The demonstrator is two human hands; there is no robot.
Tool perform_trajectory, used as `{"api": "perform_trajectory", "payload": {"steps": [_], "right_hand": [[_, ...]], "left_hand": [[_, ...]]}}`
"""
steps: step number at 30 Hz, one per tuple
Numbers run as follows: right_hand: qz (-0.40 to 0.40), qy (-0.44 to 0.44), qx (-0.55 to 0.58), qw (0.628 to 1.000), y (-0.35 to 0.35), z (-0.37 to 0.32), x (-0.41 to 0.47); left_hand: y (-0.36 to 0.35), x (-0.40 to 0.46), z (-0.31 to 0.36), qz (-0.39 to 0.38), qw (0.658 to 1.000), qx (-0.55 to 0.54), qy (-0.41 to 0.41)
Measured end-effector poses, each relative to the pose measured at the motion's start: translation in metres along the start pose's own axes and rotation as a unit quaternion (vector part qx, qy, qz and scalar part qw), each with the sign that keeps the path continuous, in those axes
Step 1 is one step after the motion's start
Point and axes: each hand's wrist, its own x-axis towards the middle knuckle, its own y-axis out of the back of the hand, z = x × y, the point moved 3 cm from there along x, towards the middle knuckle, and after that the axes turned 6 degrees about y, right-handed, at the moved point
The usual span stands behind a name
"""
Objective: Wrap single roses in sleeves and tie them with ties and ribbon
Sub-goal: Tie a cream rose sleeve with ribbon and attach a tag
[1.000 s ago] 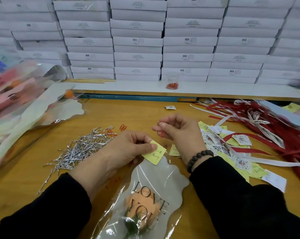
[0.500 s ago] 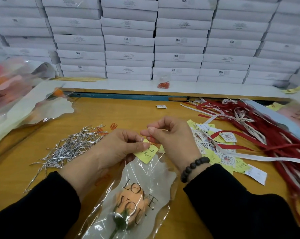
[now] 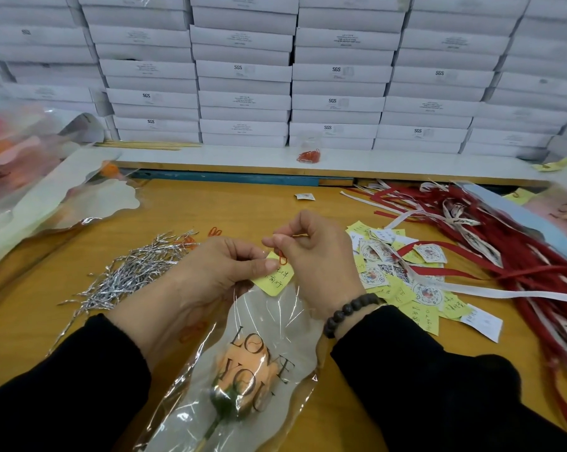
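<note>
**Red clip going onto yellow note at sleeve mouth**

L hand [image 3: 210, 275] is pinching a yellow note [image 3: 273, 279] betw. thumb and fingers, holding it at the top edge of a clear sleeve [image 3: 262, 324] lying on the wooden bench [image 3: 164, 210]. The note is carrying handwritten characters, too small to read. R hand [image 3: 314, 256] is pinching a red paper clip [image 3: 282, 257] w/ fingertips curled round it; the clip's lower end is sitting over the note's upper corner. A dark bead bracelet [image 3: 349, 311] is circling the R wrist.

Sleeve is printed "LOVE YOU" in dark serif letters, reading upside down from this view. Inside, a peach rose [image 3: 246, 370] is lying w/ bloom toward the hands and green stem [image 3: 215, 425] pointing at the near edge.

Left of the hands a heap of silver twist ties [image 3: 135, 272] is spreading over the bench. Right of them, a scatter of yellow notes and round-printed stickers w/ QR codes [image 3: 402, 282], then red and white ribbons [image 3: 520, 256] trailing off. More sleeved flowers [image 3: 30, 177] are piling at far left. A small bag of red clips [image 3: 309, 151] is sitting on the white ledge; behind it, stacked white boxes [image 3: 243, 73], several marked "SGS".
</note>
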Motion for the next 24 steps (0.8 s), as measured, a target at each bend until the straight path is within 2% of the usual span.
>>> {"api": "perform_trajectory", "payload": {"steps": [5, 8, 11, 14, 21, 24], "right_hand": [[-0.012, -0.007, 0.010, 1.000, -0.002, 0.001, -0.002], [-0.036, -0.048, 0.057, 0.997, 0.001, -0.001, 0.000], [-0.112, -0.046, 0.097, 0.988, 0.011, -0.004, 0.006], [-0.185, -0.024, 0.075, 0.980, 0.020, -0.006, 0.008], [-0.203, -0.031, 0.101, 0.973, 0.028, -0.001, 0.010], [-0.194, -0.039, 0.111, 0.974, 0.026, 0.001, 0.010]], "left_hand": [[0.000, 0.001, 0.000, -0.004, 1.000, 0.001, -0.011], [0.001, 0.001, -0.001, 0.007, 1.000, 0.010, -0.006], [0.002, -0.001, 0.001, 0.017, 1.000, 0.020, 0.003], [0.001, -0.002, 0.001, 0.017, 1.000, 0.014, 0.010], [0.000, -0.004, 0.002, 0.000, 0.999, -0.024, 0.024], [0.000, -0.003, 0.002, 0.005, 1.000, -0.008, 0.016]]}}
